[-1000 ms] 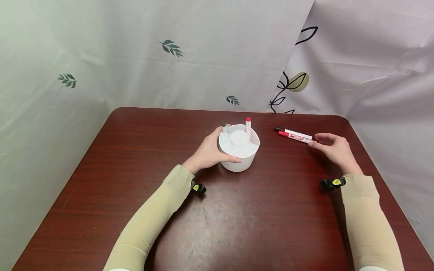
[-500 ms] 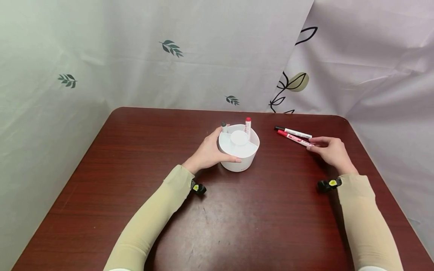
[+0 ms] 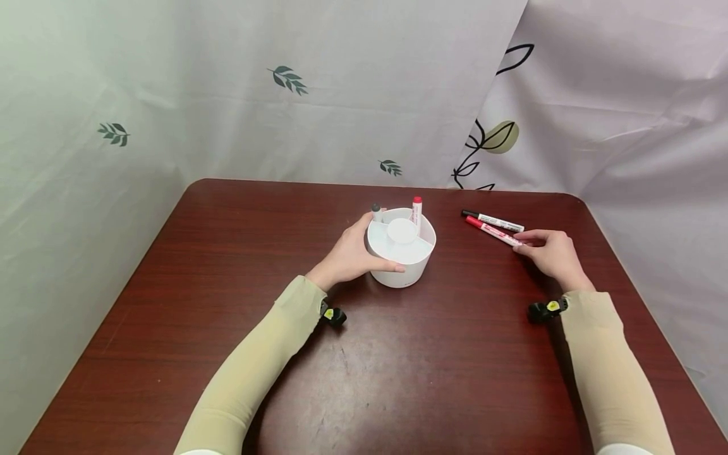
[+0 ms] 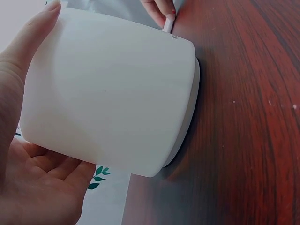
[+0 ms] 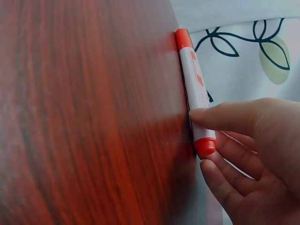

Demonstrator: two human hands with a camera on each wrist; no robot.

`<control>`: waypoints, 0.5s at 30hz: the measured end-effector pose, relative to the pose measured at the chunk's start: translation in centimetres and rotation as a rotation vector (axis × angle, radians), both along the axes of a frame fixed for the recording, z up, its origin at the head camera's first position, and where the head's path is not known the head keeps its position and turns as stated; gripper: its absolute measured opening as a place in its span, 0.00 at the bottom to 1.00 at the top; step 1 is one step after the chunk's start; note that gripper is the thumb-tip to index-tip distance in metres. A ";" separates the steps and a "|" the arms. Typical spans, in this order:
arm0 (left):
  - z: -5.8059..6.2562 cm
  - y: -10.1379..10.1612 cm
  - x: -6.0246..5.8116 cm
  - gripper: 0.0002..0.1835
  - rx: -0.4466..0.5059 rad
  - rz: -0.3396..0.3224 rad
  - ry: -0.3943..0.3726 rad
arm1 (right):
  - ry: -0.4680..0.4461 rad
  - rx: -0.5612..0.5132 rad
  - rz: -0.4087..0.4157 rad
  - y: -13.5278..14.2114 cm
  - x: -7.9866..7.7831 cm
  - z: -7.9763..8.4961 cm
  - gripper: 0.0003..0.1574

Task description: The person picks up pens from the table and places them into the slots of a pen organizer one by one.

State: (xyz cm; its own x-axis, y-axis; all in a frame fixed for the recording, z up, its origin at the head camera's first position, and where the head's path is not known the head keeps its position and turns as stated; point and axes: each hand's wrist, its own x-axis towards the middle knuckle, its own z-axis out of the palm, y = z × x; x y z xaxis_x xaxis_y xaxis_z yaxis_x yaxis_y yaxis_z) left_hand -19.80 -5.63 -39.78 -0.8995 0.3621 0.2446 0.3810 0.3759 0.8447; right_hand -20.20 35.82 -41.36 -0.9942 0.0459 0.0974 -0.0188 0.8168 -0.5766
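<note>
My left hand [image 3: 349, 254] grips the side of a white round pen holder [image 3: 399, 275], thumb across its front and fingers behind. The holder stands upright on the table and fills much of the left wrist view. A dark-capped marker [image 3: 376, 215] and a red-capped marker [image 3: 417, 215] stick up from its compartments. Over to the right, my right hand [image 3: 554, 256] pinches the end of a red-and-white marker [image 3: 490, 231] lying on the table. In the right wrist view, the thumb presses on this marker's white barrel [image 5: 196, 84] near its red end plug, with other fingers behind.
A black-capped white marker [image 3: 500, 222] lies just behind the red one, at a slight angle to it. The dark red wooden table [image 3: 398, 373] has its back edge a short way beyond, against a hanging pale curtain [image 3: 341, 126] with leaf prints.
My right hand has shifted a little left and closed its fingers on the red marker's end. That marker has swung slightly away from the black one. My left hand and the holder have stayed put.
</note>
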 end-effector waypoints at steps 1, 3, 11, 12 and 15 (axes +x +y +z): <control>0.0 0.0 0.0 0.55 0.001 0.000 -0.001 | -0.002 -0.002 0.000 0.0 0.1 0.0 0.18; 0.0 0.0 0.0 0.55 0.001 0.002 -0.002 | 0.007 -0.006 -0.001 -0.1 0.2 0.2 0.18; 0.1 0.0 0.0 0.56 -0.006 -0.003 0.005 | 0.124 -0.096 -0.048 -0.7 0.5 1.4 0.20; 0.1 -0.1 0.0 0.56 -0.005 -0.002 0.003 | 0.137 -0.119 -0.059 -0.8 0.6 1.6 0.20; 0.0 -0.1 0.0 0.55 -0.002 -0.002 -0.006 | 0.175 -0.181 -0.085 -1.3 0.7 2.3 0.20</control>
State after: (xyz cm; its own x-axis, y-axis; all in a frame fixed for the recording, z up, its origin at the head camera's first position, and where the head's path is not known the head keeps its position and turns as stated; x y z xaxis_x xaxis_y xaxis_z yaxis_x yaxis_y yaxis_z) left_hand -19.82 -5.70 -39.74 -0.8999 0.3649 0.2387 0.3772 0.3770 0.8459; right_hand -19.46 34.56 -39.06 -0.9547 0.1610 0.2503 -0.0667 0.7038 -0.7072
